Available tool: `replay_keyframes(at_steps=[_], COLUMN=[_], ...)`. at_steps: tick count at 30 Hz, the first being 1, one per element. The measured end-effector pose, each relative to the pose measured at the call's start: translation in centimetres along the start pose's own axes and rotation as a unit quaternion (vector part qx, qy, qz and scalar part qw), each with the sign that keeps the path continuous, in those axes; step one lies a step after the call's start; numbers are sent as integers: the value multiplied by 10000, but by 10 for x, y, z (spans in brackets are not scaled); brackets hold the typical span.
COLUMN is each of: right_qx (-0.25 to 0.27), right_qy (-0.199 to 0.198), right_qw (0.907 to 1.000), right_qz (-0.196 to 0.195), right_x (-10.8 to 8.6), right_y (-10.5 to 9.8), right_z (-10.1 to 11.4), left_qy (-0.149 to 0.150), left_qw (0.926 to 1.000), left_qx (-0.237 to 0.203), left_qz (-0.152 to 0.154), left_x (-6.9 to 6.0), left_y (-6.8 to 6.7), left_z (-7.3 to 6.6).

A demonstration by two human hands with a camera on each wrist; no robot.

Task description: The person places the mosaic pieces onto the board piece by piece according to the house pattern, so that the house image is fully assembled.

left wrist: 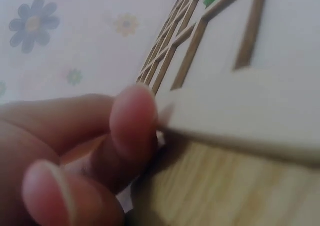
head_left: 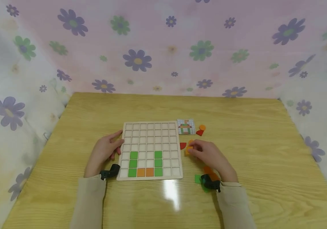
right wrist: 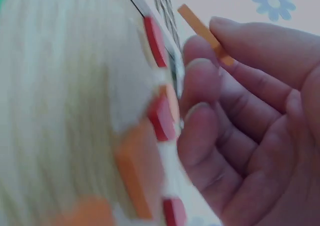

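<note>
A square wooden grid board lies on the table with green squares in two columns and orange squares between them in the bottom row. My left hand touches the board's left edge; the left wrist view shows a thumb against its rim. Right of the board, my right hand pinches a thin orange tile between thumb and forefinger. Close by that hand lies a red quarter-round piece.
A small pattern card lies at the board's upper right corner. Beyond it are an orange round piece and another red piece. Loose orange and green pieces lie partly hidden under the right wrist. Flowered cloth hangs around the table.
</note>
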State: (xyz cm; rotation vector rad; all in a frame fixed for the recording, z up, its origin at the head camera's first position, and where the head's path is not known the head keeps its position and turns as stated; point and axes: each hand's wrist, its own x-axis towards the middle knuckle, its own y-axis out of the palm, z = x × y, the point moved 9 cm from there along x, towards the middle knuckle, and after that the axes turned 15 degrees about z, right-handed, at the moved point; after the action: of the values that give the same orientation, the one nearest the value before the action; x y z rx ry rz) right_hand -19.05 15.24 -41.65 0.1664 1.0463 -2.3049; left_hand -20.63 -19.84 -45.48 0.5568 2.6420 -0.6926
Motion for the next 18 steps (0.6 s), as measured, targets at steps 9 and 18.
replay_keyframes(at_steps=[9, 18], right_qx=[19, 634], right_qy=[-418, -542], right_qw=[9991, 9965], right_qz=[-106, -48], right_x=[12, 34], right_y=[15, 39], right_z=[38, 60], left_qy=[228, 195], left_qw=[9994, 9994], left_qx=[59, -105], left_qz=[236, 256], left_x=[10, 12], left_y=[-4, -1], left_z=[-7, 0])
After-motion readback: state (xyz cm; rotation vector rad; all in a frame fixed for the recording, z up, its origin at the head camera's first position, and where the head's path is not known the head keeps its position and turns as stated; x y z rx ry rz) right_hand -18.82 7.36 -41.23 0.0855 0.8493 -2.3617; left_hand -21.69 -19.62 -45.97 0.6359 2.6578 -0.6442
